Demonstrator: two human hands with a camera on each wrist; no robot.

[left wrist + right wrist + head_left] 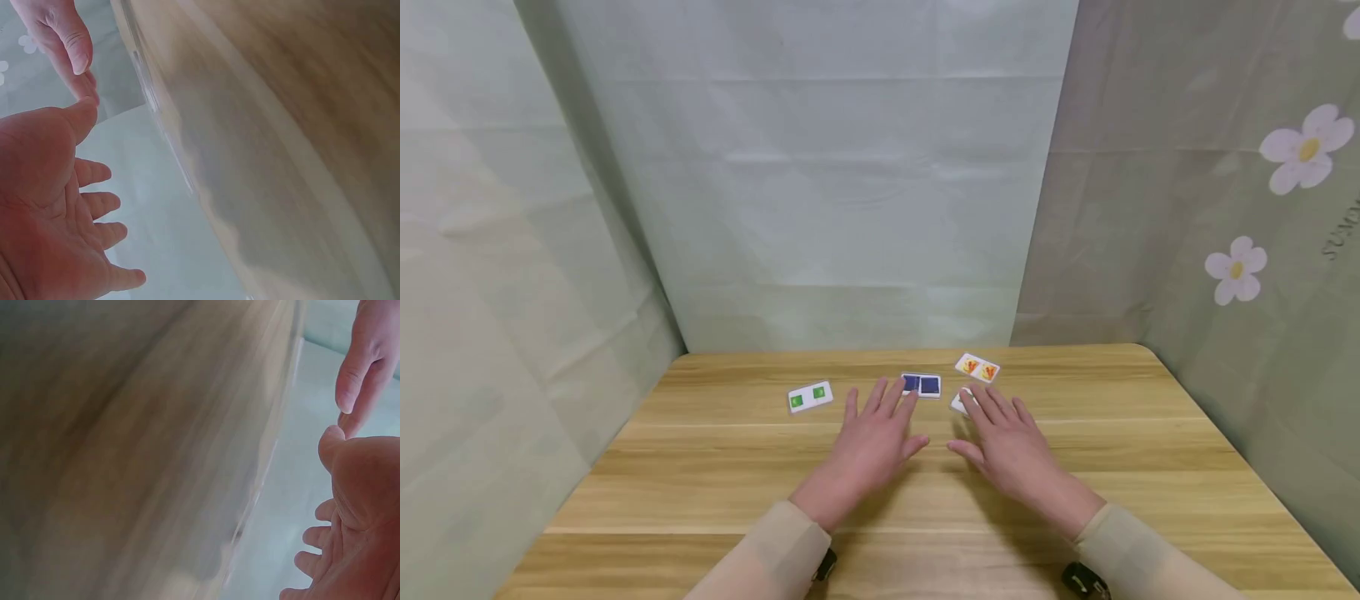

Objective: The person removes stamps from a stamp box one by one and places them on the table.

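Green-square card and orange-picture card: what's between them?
In the head view, between the green-square card and orange-picture card lies the dark blue card; fingertips of the left hand also overlap that stretch.

Pale creased curtains [850, 183], some flowered, surround a wood-grain table [737, 492]

Head cam fwd-down; wrist cams nr tabletop [700, 475]

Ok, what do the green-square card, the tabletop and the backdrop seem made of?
The green-square card: printed paper or thin plastic, smooth, perhaps laminated, given its pale rim. The tabletop: wood or woodgrain laminate, apparently satin, with streaky grain. The backdrop: fairly matt fabric or plastic sheeting, judging by its fold creases.
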